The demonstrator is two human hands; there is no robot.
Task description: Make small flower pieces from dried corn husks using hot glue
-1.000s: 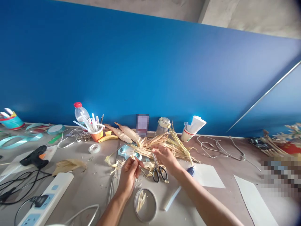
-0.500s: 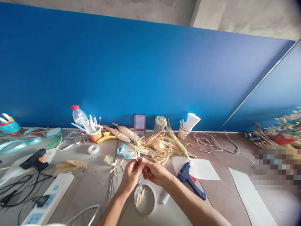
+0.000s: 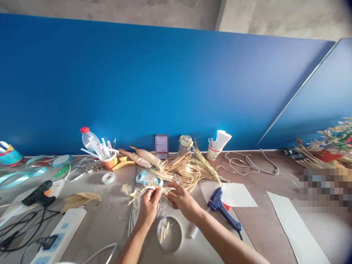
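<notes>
Above the middle of the table, my left hand [image 3: 148,205] pinches a small pale piece of dried corn husk [image 3: 164,190] between thumb and fingers. My right hand [image 3: 182,200] is closed on the other end of that piece, its fingertips a short way from the left ones. The fingers partly hide the husk. Just beyond the hands lies a heap of dry corn husks [image 3: 187,170], with a blue ribbon roll [image 3: 143,177] at its left. Below them, a round ring-like dish [image 3: 181,236] has small husk pieces [image 3: 164,231] inside.
A blue glue gun [image 3: 224,211] rests beside white paper [image 3: 247,196] on the right. To the left are a black glue gun [image 3: 40,196], a power strip [image 3: 62,231], a tape roll [image 3: 108,178] and a cup of white sticks [image 3: 110,161]. A blue partition [image 3: 165,80] stands behind.
My hands have drawn slightly apart, and the pale husk piece now shows between the fingertips. The view has shifted a little.
</notes>
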